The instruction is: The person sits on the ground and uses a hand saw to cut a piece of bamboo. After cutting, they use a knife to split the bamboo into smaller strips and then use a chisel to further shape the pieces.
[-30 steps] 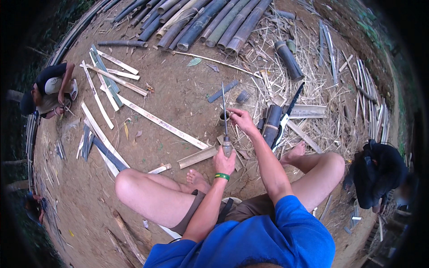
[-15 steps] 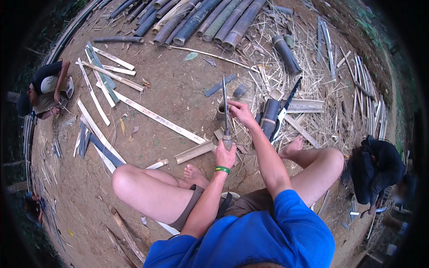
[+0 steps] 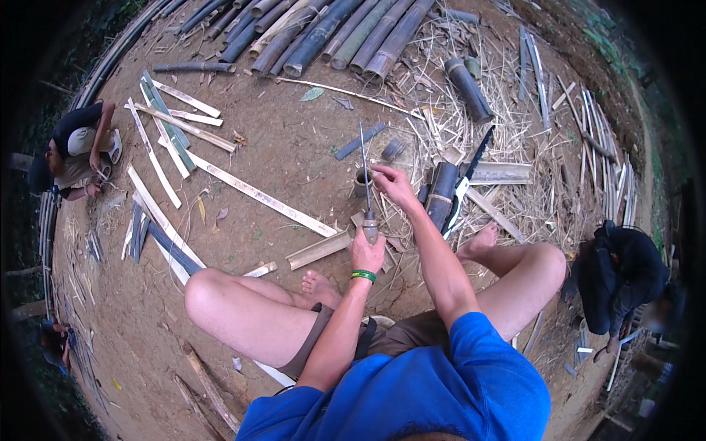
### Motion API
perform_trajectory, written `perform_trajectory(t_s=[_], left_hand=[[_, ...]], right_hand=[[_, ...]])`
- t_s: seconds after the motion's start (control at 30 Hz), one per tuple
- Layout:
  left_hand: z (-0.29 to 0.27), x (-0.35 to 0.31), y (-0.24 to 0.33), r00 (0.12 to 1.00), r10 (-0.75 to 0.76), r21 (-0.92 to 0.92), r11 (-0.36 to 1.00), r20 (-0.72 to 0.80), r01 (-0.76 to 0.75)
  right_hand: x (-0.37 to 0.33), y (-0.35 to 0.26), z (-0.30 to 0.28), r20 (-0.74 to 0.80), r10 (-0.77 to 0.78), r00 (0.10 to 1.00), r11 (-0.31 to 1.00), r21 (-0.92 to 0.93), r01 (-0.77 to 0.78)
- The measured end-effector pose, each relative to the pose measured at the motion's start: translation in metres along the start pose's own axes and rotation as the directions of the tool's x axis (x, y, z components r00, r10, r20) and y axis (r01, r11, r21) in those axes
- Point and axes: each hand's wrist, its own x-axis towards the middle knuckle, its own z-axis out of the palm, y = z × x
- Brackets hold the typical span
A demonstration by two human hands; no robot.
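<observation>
Well, far on the left a crouching person (image 3: pixel 82 143) bends over something small. Next to that person, thin bamboo strips (image 3: pixel 155 146) lie crossed on the brown dirt (image 3: pixel 272 132). One long pale strip (image 3: pixel 257 194) slants down toward the middle, and its low end is near a curved bamboo piece (image 3: pixel 320 251).

In the middle, the left hand (image 3: pixel 367 253) is wrapped snugly around a knife (image 3: pixel 367 188). A green band (image 3: pixel 362 275) sits on that wrist. The thick brown handle (image 3: pixel 370 229) fills the fist, and the long thin blade (image 3: pixel 362 147) points up and away from the body. Seen from here, the blade passes by the mouth of a short bamboo tube (image 3: pixel 358 188). The knife looks stiff and not very heavy, so one hand should carry it with ease. The round handle is the good place to hold it; the blade is likely sharp, so only its flat sides seem safe to touch.

Just right of the blade is the right hand (image 3: pixel 394 185), with its fingertips right up close to the metal. It is hard to see from above if they pinch the blade or just point at it, so I can't tell how tight that hand is.

Further right, a saw (image 3: pixel 462 195) with a white grip leans by a dark bamboo log (image 3: pixel 442 192). Past them are pale scraps (image 3: pixel 551 198), and last, another person in dark clothes (image 3: pixel 625 272) stoops low
</observation>
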Motion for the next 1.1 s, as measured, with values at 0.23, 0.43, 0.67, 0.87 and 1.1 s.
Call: perform_trajectory(t_s=[0.23,0.43,0.67,0.87,1.1], left_hand=[[0.006,-0.002,0.004,0.999,-0.044,-0.007,0.999,0.008,0.044],[0.007,-0.004,-0.006,0.998,-0.042,-0.002,0.999,-0.045,0.042],[0.012,-0.001,-0.004,0.998,-0.034,0.006,0.999,-0.057,0.035],[0.006,0.002,-0.007,0.996,-0.057,-0.024,0.998,-0.075,0.055],[0.013,-0.002,-0.001,0.995,-0.084,-0.058,0.995,-0.058,0.08]], right_hand=[[-0.07,0.08,-0.053,-0.778,-0.075,0.624,0.394,-0.598,-0.698],[-0.091,0.096,-0.065,-0.661,0.258,0.704,0.547,-0.501,-0.671],[-0.06,0.058,-0.073,-0.669,0.412,0.618,0.612,-0.3,-0.732],[-0.017,-0.11,-0.067,-0.253,-0.191,0.948,0.909,-0.41,0.073],[-0.056,-0.281,-0.064,-0.024,-0.812,0.584,0.522,-0.479,0.706]])
